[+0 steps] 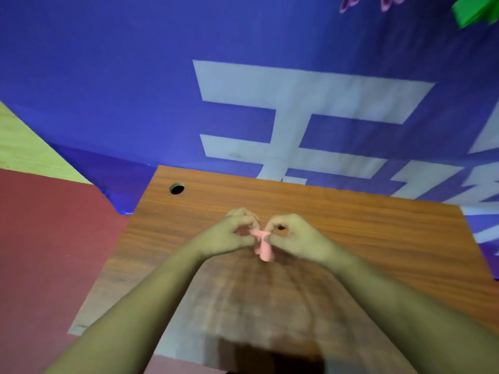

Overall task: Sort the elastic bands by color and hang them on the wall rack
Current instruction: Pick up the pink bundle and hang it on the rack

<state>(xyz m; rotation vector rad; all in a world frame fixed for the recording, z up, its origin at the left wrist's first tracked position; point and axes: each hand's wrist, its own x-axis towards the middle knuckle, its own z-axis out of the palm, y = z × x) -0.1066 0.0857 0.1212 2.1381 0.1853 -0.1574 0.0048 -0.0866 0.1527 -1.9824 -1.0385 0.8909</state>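
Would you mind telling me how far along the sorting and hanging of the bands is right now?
Apparently done: green bands and purple bands seem to hang at the top of the wall, mostly cropped. In hand: the left hand and right hand both pinch a pink band above the desk. Left: hanging that pink band up with the others.

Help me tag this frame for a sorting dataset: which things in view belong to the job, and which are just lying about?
Belong to the job: pink elastic band, pinched between the left hand and right hand; green items at the top right, probably bands already hung.
Just there: wooden desk, its cable hole, blue banner, red floor.
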